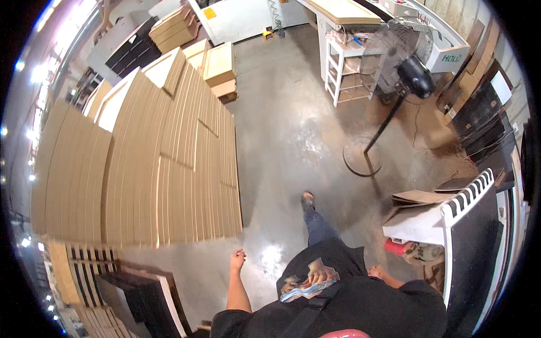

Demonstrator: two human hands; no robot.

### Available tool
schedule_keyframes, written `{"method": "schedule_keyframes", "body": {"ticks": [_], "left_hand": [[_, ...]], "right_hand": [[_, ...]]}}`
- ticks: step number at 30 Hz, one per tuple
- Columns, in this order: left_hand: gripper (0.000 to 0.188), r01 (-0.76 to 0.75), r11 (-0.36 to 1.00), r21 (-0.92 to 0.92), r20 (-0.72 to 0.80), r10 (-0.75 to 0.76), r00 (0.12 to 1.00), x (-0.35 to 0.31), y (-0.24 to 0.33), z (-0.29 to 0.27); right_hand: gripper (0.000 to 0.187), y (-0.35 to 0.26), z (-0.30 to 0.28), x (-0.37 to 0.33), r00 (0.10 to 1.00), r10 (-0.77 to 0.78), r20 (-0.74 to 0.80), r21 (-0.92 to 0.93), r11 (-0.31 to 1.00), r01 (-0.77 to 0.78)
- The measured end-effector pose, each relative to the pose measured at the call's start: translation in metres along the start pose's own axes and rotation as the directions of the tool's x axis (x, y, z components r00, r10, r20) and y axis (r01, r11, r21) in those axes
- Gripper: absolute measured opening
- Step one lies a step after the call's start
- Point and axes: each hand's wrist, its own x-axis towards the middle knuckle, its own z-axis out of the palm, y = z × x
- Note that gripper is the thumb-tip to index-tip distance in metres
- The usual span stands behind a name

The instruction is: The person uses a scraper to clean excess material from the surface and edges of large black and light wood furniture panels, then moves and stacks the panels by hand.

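Note:
My left hand (238,259) hangs beside my body with its fingers loosely curled and nothing seen in them. It is nearest to the lower right corner of a tall stack of tan boards (191,186), but apart from it. My right hand (378,272) is at my other side, fingers curled in, with no object visible in it. Close to that hand are a white slatted rack (473,194) and a red roll-like object (396,247). One foot (307,197) is stretched forward on the grey floor (282,141).
A black pedestal fan (416,78) stands ahead on the right, its round base on the floor. Behind it are a white shelf cart (352,65) and a workbench (344,12). More tan boxes (220,63) stand ahead left. Dark panels (141,298) lean by a pallet at lower left.

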Motion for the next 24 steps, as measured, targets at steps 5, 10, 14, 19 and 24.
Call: {"method": "schedule_keyframes", "body": {"ticks": [5, 10, 14, 19, 24], "left_hand": [[0.032, -0.026, 0.992, -0.122, -0.050, 0.020, 0.999, 0.144, 0.152, 0.016], [0.038, -0.069, 0.997, 0.026, 0.439, 0.051, 0.897, 0.247, 0.276, 0.058], [0.034, -0.183, 0.983, -0.016, 0.443, 0.171, 0.880, 0.325, 0.363, 0.081], [0.032, -0.181, 0.971, -0.159, 0.529, 0.238, 0.814, 0.477, 0.442, 0.064], [0.035, -0.091, 0.967, 0.238, 0.488, -0.038, 0.872, 0.599, 0.600, 0.039]], "right_hand": [[0.033, -0.210, 0.036, 0.046, 0.976, -0.179, 0.121, -0.257, 0.945, 0.205], [0.038, -0.624, 0.019, 0.077, 0.809, -0.585, 0.058, 0.066, 0.811, 0.582], [0.036, -0.935, -0.023, 0.050, 0.521, -0.848, -0.098, -0.011, 0.524, 0.851], [0.034, -1.198, -0.044, -0.012, 0.348, -0.935, -0.074, 0.217, 0.325, 0.920], [0.034, -1.212, -0.046, 0.137, 0.549, -0.828, -0.116, 0.024, 0.550, 0.835]]}}
